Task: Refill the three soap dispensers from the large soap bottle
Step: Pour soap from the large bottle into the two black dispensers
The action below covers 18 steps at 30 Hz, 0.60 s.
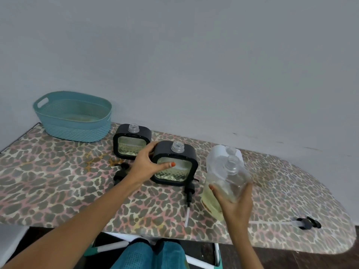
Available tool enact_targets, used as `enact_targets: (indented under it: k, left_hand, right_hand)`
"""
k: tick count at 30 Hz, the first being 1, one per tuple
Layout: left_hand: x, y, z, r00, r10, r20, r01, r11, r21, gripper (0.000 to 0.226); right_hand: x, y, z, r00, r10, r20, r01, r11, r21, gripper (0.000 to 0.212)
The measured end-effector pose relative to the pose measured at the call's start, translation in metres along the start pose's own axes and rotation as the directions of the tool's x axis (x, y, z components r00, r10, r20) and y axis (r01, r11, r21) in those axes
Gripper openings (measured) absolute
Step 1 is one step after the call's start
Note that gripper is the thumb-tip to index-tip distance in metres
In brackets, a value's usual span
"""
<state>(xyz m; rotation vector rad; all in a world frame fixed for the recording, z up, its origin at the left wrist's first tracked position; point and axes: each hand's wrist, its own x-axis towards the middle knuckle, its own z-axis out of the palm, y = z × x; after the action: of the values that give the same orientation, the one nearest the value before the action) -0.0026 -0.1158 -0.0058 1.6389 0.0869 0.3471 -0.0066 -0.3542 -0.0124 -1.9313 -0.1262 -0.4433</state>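
Observation:
Two square black-framed soap dispensers stand uncapped on the leopard-print board [58,183]. My left hand [147,165] grips the left side of the nearer dispenser [177,171]; the other dispenser [132,144] stands behind it to the left. My right hand [235,202] holds the large clear soap bottle [223,181] from below, lifted and tilted, its open neck up; yellowish soap lies in its lower part. Behind the bottle stands a white dispenser [219,152], mostly hidden. Three black pump heads lie loose on the board: one [121,171] under my left forearm, one [189,193] in front of the near dispenser, one [308,223] at right.
A teal plastic basket [73,117] sits at the board's back left against the grey wall. The board's front edge runs just before my lap, with white and teal frame legs below. The board narrows to a rounded end on the right.

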Motion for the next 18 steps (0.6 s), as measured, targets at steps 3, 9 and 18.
enact_targets:
  k: [3,9,18]
  left_hand:
    - [0.015,-0.002,0.011,0.998,0.0,-0.057,-0.002,1.0,-0.029,0.054]
    - [0.044,-0.006,0.031,0.995,0.001,-0.099,-0.001,1.0,0.0,0.052]
    - [0.064,-0.033,0.046,0.986,-0.095,-0.134,0.092,0.995,-0.032,0.06]
  right_hand:
    - [-0.005,0.01,0.002,0.996,0.077,-0.037,-0.074,0.994,0.074,0.078]
    - [-0.004,0.018,-0.005,0.977,0.208,-0.04,-0.199,0.966,0.166,0.08]
    - [-0.005,0.028,-0.004,0.97,0.238,-0.042,-0.229,0.961,0.156,0.097]
